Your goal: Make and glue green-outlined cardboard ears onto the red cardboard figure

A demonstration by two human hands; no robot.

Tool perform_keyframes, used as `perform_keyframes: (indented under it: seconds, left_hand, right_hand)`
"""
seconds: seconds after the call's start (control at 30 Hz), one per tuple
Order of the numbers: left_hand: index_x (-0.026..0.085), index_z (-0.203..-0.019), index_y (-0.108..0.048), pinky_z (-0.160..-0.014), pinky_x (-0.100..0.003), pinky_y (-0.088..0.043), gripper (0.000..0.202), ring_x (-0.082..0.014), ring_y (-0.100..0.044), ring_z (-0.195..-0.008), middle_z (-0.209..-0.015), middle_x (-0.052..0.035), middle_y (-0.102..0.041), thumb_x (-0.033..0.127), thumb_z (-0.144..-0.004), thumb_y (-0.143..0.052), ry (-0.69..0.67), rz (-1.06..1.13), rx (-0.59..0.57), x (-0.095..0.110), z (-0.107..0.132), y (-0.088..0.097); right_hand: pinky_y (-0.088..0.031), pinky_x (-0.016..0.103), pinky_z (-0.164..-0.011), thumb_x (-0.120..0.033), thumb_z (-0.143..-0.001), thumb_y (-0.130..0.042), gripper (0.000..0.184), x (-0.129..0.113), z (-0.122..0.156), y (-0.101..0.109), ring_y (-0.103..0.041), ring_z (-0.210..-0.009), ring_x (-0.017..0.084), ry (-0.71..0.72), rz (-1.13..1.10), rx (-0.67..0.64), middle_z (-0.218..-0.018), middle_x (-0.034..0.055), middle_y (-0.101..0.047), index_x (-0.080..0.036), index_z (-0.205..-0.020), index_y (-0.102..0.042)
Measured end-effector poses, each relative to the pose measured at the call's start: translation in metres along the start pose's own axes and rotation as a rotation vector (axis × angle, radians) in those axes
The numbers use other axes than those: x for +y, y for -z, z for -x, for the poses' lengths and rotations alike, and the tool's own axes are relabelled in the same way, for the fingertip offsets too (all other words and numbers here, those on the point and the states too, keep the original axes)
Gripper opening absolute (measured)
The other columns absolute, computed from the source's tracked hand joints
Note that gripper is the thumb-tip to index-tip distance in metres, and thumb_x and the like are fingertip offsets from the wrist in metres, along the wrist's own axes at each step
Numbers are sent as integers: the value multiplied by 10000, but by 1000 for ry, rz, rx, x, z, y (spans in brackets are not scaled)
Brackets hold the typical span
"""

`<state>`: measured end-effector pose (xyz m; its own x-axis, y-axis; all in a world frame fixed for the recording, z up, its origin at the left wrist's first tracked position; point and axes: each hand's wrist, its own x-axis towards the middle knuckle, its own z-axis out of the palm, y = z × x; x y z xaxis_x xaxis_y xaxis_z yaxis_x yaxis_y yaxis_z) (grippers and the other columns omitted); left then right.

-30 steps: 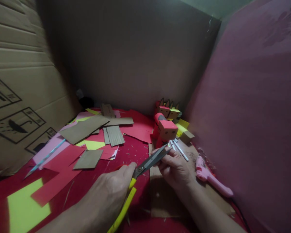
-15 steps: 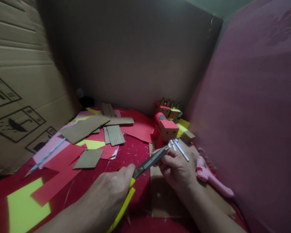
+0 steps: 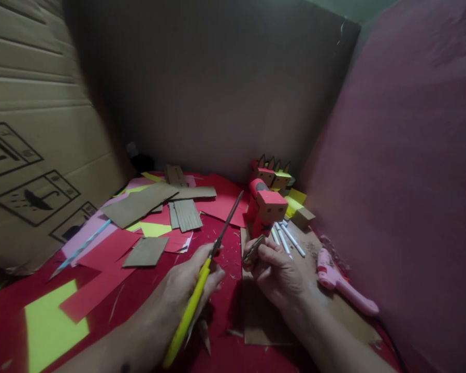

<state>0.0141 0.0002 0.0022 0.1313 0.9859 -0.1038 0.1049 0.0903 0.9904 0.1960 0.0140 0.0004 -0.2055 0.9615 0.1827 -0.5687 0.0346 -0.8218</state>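
Observation:
My left hand (image 3: 192, 274) is closed on scissors (image 3: 196, 300) with yellow handles, the dark blades pointing up and away. A small piece of cardboard (image 3: 254, 249) is pinched between the fingers of my right hand (image 3: 275, 264). The blade tips are apart from this piece. Just beyond my right hand stands a red paper figure (image 3: 272, 203) with a box-shaped cardboard head and dots for eyes. Several white sticks (image 3: 291, 238) lie beside it.
A pink glue gun (image 3: 344, 285) lies at the right on a cardboard sheet (image 3: 264, 316). Cardboard scraps (image 3: 145, 252), red paper strips (image 3: 97, 292) and yellow paper (image 3: 54, 326) cover the left. Behind stand more box-headed figures (image 3: 281, 178). A large carton (image 3: 34, 155) rises at left, a pink wall (image 3: 411, 171) at right.
The scissors have drawn away from the cardboard piece, their blades now tilted more steeply upward and closed together. My right hand has turned the piece slightly. The view has shifted a little.

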Motion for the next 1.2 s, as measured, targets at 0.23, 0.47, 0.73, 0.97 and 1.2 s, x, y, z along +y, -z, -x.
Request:
perform_keyframes:
  seconds: [0.23, 0.47, 0.73, 0.97, 1.2]
  left_hand:
    - [215, -1142, -462, -432, -186, -400, 445, -79, -488, -526, -804, 8, -573, 324, -754, -650, -253, -15, -163, 25, 12, 3]
    - [198, -978, -496, -498, -205, -433, 310, -101, -540, -608, -812, 9, -581, 318, -746, -664, -301, -136, -119, 22, 9, 2]
    - [190, -1061, -491, -578, -223, -438, 334, -96, -528, -626, -765, 32, -545, 194, -743, -590, -355, -152, -92, 18, 3, -2]
    - [188, -1090, -498, -577, -213, -423, 383, -94, -499, -623, -737, 39, -526, 125, -719, -575, -373, -168, -137, 7, -4, 2]
    - [195, -1108, -508, -527, -194, -394, 404, -82, -473, -599, -752, 33, -536, 98, -721, -573, -376, -157, -198, 7, -1, 3]
  right_hand:
    - [-476, 209, -499, -174, -844, -615, 103, 10, 6, -14, -563, -510, 69, -105, -92, 96, -649, -44, -615, -116, -760, -609]
    - [-441, 199, -488, -171, -551, -819, 152, 6, 9, -27, -549, -461, 81, -116, -122, 247, -541, -23, -662, -169, -638, -694]
    - [-425, 187, -499, -168, -601, -781, 110, 14, 14, -37, -543, -478, 74, -142, -45, 254, -553, -20, -640, -146, -652, -687]
    - [-422, 211, -525, -220, -634, -781, 144, 8, 14, -29, -552, -511, 91, -182, 148, 159, -598, -7, -646, -143, -700, -679]
    - [-443, 255, -654, -183, -630, -792, 105, -11, 14, -25, -609, -651, 134, -217, 341, 93, -655, 9, -685, -147, -700, -722]
